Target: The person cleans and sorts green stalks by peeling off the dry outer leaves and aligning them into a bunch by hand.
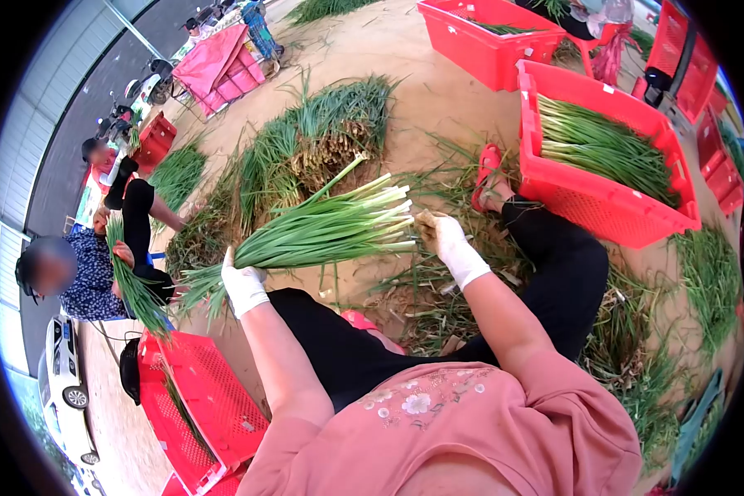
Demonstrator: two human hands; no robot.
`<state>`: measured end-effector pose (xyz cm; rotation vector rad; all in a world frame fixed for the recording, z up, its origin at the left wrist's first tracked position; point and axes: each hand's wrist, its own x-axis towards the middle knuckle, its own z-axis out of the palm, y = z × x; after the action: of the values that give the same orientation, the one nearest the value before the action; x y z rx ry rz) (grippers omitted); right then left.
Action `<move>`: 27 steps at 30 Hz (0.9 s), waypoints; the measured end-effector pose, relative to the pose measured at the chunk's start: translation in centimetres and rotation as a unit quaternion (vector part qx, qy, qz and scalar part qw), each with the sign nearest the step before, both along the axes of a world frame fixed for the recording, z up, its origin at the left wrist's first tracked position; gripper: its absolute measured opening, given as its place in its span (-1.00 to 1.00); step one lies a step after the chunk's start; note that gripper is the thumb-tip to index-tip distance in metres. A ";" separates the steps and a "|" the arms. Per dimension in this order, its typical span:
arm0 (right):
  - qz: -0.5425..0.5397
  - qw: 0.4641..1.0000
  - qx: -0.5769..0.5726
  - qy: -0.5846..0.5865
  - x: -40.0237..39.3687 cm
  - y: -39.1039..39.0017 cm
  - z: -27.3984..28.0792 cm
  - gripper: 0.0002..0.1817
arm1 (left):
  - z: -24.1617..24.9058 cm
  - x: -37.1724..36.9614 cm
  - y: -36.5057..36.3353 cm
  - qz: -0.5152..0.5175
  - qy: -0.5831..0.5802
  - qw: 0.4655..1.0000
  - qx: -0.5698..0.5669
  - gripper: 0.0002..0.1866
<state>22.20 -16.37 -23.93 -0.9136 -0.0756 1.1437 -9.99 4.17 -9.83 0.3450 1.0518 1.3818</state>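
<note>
My left hand (244,281), in a white glove, is closed round the leafy side of a large bunch of green stalks (322,231). The white root ends of the bunch point right, and one stalk sticks up above the rest. Close to those white ends is my right hand (445,240), also gloved, with dirty fingertips pressed together; what they hold, if anything, is too small to name. Behind the bunch lies a big heap of unsorted stalks (331,132) with brown roots.
A red crate (612,198) of trimmed stalks stands at the right, another red crate (492,41) behind it. Red crates (198,405) sit at the lower left. At the left a co-worker (91,269) holds stalks. Loose leaves (463,314) litter the ground round my legs.
</note>
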 end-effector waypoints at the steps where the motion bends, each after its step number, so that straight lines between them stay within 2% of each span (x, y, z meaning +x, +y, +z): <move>1: -0.004 1.000 -0.005 0.008 -0.3 -1.0 1.6 -0.89 | -0.4 -0.4 1.2 -0.019 -0.045 0.998 -0.039 -0.79; 2: -0.006 1.000 -0.006 0.007 -0.3 -1.8 3.3 -0.89 | -1.2 -0.7 2.0 -0.021 -0.046 0.998 -0.040 -0.79; 4: 0.131 0.978 -0.023 -0.162 -0.5 -2.6 5.7 -0.84 | -1.6 -0.5 2.2 -0.027 -0.044 0.999 -0.007 -0.78; 5: 0.152 0.963 -0.026 -0.222 -1.1 -2.5 6.2 -0.77 | -1.9 -0.6 1.8 -0.027 -0.044 0.999 -0.007 -0.78; 6: 0.217 0.925 -0.017 -0.311 -0.8 -1.7 5.2 -0.73 | -2.2 -0.6 1.0 -0.054 0.052 0.995 0.063 -0.80; 7: 0.168 0.915 -0.039 -0.364 -0.6 -1.0 3.9 -0.75 | -2.2 -0.7 0.6 -0.080 0.147 0.977 0.134 -0.81; 8: 0.116 0.901 -0.061 -0.414 -0.1 -0.6 2.6 -0.76 | -1.8 -0.6 0.8 -0.080 0.148 0.976 0.136 -0.81; 9: 0.107 0.899 -0.139 -0.402 0.5 -2.2 6.1 -0.80 | -1.3 -0.5 1.0 -0.057 0.064 0.993 0.078 -0.83; 10: 0.011 0.949 -0.120 -0.290 1.2 -2.5 5.0 -0.80 | -0.5 -0.3 0.8 -0.033 -0.021 0.999 0.018 -0.85; 12: -0.077 0.961 -0.147 -0.220 3.4 -3.1 3.4 -0.72 | 1.2 0.1 0.2 -0.025 -0.047 0.998 -0.019 -0.86; 13: -0.076 0.966 -0.093 -0.229 3.5 -3.6 3.4 -0.74 | 1.8 0.4 -0.1 -0.022 -0.080 0.996 -0.040 -0.85; 14: -0.077 0.966 -0.092 -0.229 3.6 -3.6 3.3 -0.74 | 2.1 0.6 -0.2 -0.020 -0.112 0.992 -0.061 -0.82; 16: 0.078 0.898 -0.056 -0.429 1.9 -3.5 6.6 -0.83 | 1.0 0.3 0.3 -0.049 -0.082 0.995 -0.022 -0.82; 18: 0.175 0.847 -0.031 -0.500 0.1 -2.3 8.1 -0.80 | 0.9 0.7 0.2 -0.071 -0.071 0.995 -0.029 -0.80; 19: 0.179 0.945 0.139 -0.235 -0.7 -1.0 6.7 -0.75 | 0.4 0.8 0.6 -0.062 -0.058 0.996 -0.027 -0.79; 21: 0.095 0.983 0.149 -0.052 -2.1 0.4 5.3 -0.74 | 0.0 0.9 0.6 -0.089 -0.070 0.994 -0.001 -0.79; 23: 0.039 0.988 0.076 -0.132 -2.4 0.0 5.0 -0.77 | 0.4 1.1 0.0 -0.114 -0.070 0.990 0.036 -0.78; 24: 0.017 0.943 0.018 -0.333 -1.8 -1.4 5.7 -0.79 | 0.4 0.9 0.2 -0.112 -0.071 0.990 0.036 -0.78; 25: -0.061 0.925 -0.041 -0.373 -0.6 -1.9 4.7 -0.82 | 0.2 0.6 0.5 -0.104 -0.076 0.991 0.024 -0.77; 26: -0.181 0.951 -0.049 -0.247 0.6 -2.1 3.8 -0.88 | 0.0 0.5 0.7 -0.097 -0.081 0.992 0.012 -0.77; 27: -0.197 0.969 -0.084 -0.125 2.6 -4.2 4.2 -0.91 | 0.6 0.7 0.1 -0.076 -0.069 0.995 0.015 -0.74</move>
<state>24.79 -20.57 -19.76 -1.1624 -0.0006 0.6683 -9.27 4.30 -9.21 0.3411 0.8739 1.2670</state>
